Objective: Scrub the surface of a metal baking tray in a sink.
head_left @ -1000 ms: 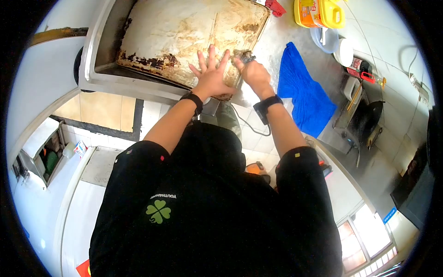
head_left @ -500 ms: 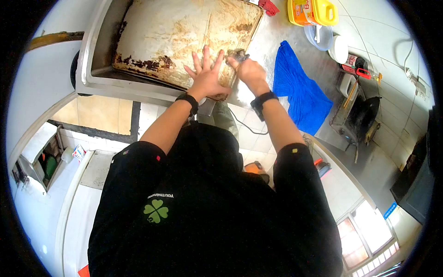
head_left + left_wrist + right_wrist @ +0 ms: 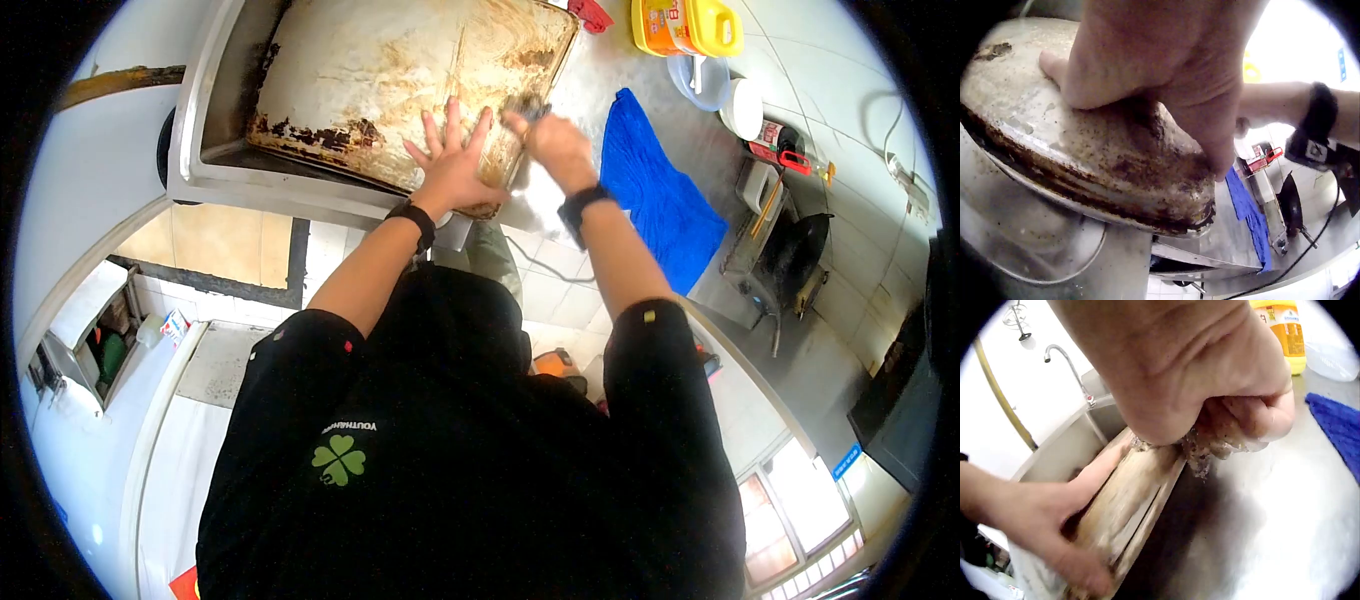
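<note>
A large metal tray, stained brown and black, lies tilted across the sink with its corner by the counter. The left hand rests on it with fingers spread, the thumb near the tray's edge in the left wrist view. In the right hand is a grey metal scourer, pressed on the tray near its right edge. The right wrist view shows curled fingers around the scourer, dark bits clinging to it. Part of the scourer is hidden by the hand.
A blue cloth lies on the steel counter to the right. Behind it stand a yellow bottle, a clear bowl and a white tub. A red cloth is beside the tray; a dark wok is farther right.
The right hand has shifted with the scourer, first slightly toward the left hand, then back up and outward along the tray's edge. The left hand keeps its place on the tray.
</note>
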`<state>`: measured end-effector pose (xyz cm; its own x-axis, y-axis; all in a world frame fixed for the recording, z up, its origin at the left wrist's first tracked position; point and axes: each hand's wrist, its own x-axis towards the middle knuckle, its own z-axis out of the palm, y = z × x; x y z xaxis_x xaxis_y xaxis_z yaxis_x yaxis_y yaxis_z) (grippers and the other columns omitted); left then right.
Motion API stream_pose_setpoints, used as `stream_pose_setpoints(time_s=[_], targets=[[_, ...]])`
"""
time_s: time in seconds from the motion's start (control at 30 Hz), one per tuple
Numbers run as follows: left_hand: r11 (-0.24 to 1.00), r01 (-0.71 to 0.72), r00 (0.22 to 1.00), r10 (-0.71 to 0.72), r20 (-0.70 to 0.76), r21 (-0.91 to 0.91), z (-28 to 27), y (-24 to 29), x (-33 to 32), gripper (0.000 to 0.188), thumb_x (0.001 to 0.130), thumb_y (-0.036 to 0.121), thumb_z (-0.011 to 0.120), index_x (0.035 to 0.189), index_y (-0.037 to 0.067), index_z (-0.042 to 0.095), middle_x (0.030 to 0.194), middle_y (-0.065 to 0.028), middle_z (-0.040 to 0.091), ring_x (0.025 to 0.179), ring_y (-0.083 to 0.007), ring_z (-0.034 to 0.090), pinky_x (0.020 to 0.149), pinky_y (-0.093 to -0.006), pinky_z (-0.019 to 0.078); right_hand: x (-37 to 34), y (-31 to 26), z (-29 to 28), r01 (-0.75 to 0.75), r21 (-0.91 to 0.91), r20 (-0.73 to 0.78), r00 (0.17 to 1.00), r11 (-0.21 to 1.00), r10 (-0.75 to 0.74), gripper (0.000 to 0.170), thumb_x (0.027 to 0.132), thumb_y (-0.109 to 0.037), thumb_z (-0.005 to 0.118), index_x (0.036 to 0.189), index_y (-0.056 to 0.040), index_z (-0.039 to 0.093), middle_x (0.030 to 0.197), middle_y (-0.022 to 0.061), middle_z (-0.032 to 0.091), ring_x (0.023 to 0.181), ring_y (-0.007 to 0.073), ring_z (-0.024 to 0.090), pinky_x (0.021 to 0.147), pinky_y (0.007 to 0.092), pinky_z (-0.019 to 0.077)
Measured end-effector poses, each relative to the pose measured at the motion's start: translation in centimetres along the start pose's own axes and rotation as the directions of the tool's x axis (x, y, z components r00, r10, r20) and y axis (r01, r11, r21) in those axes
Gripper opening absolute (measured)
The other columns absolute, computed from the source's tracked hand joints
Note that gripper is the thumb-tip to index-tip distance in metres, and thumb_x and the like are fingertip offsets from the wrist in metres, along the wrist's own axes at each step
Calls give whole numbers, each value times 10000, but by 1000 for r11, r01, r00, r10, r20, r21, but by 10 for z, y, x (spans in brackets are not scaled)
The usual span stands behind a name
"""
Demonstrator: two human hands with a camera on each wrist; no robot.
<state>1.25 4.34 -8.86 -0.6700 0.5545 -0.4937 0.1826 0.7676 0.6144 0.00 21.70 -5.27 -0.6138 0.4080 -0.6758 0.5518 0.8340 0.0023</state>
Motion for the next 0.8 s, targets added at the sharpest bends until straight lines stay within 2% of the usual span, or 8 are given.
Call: stream_pose_setpoints(time_s=[0.03,0.07,0.17,0.3,0.5,0.6,0.67,0.8], targets=[[1000,0,1000,0,5,4,1,-1,0,1342,487,543,856,1540,301,59,1563,-222,-182,1367,-556,-210,964,-786,-71,-1,-7,-21,58,-50,-3,998,997,-58,784,844,-754,415,941,-35,713,978,203,699,943,317,684,791,389,540],[1000,3,1000,-3,-8,17,2,-2,2,1340,489,538,856,1539,301,59,1563,-222,-181,1367,-558,-205,963,-788,-67,10,-7,-20,26,-53,-65,997,998,-30,754,861,-727,423,921,-38,723,951,190,707,933,307,688,781,386,542],[1000,5,1000,-4,-8,22,2,0,1,1336,489,535,856,1539,302,62,1563,-222,-182,1368,-561,-198,961,-792,-60,13,-13,-30,-12,-43,-87,996,999,8,716,880,-693,431,958,-46,727,970,165,712,945,300,687,775,365,542],[1000,0,1000,0,-9,-11,-1,1,-1,1327,491,533,857,1537,298,75,1564,-226,-173,1369,-562,-191,962,-795,-47,-13,-15,-7,-49,-100,70,996,994,56,761,884,-711,391,1048,-34,697,1056,169,694,994,298,676,796,377,539],[1000,-1,1000,1,10,27,-6,5,0,1333,502,558,852,1540,264,69,1549,-266,-171,1361,-574,-193,960,-789,-32,8,-11,-29,26,-50,-33,999,998,-28,721,865,-714,430,972,-66,727,978,151,713,958,287,686,779,365,542],[999,4,1000,-5,31,38,-6,6,2,1357,505,575,852,1542,247,39,1529,-303,-196,1353,-580,-207,955,-783,-32,15,-11,-30,-11,-12,-85,996,1000,10,712,869,-705,435,966,-64,728,963,144,717,951,294,687,778,368,542],[1000,-5,1000,5,22,10,-3,6,0,1377,499,578,855,1542,230,25,1529,-298,-202,1351,-575,-220,957,-779,-41,7,-9,-15,-46,35,-43,998,998,47,714,863,-711,439,972,-67,727,991,148,711,958,289,684,788,368,542],[1000,-6,999,5,45,17,-1,6,3,1400,495,574,860,1541,209,5,1531,-289,-208,1348,-565,-241,958,-775,-57,-25,-6,-3,-9,-30,70,997,999,12,729,852,-728,437,989,-71,722,1064,152,692,980,267,676,811,369,536]])
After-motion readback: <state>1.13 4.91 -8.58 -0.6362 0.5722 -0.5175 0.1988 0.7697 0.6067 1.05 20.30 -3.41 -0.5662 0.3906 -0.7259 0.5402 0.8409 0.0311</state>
